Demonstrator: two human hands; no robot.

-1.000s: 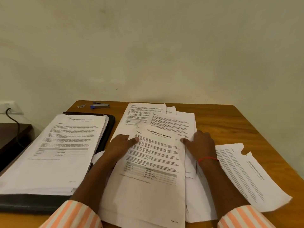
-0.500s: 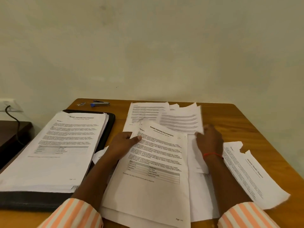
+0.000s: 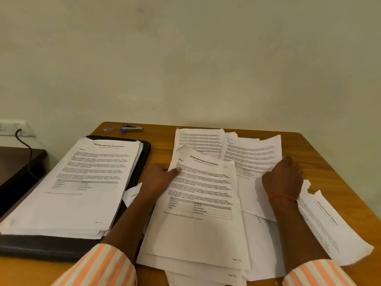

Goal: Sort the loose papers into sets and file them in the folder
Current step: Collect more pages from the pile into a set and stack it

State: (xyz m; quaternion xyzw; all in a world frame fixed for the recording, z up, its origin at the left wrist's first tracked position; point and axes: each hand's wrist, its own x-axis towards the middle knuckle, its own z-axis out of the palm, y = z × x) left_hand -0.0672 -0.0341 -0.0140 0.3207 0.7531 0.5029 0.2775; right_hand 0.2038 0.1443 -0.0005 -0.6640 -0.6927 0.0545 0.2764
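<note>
White title sheet [image 3: 203, 203] at six o'clock is pinched by the left hand [image 3: 158, 178]. Right hand [image 3: 283, 179] grips a second sheet [image 3: 251, 155] at one o'clock, fingers curled.

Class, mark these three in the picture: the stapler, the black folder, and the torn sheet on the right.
stapler [image 3: 133, 129], head view, middle of its body.
black folder [image 3: 51, 247], head view, bare near edge below the stack.
torn sheet [image 3: 334, 234], head view, middle of the page.
</note>
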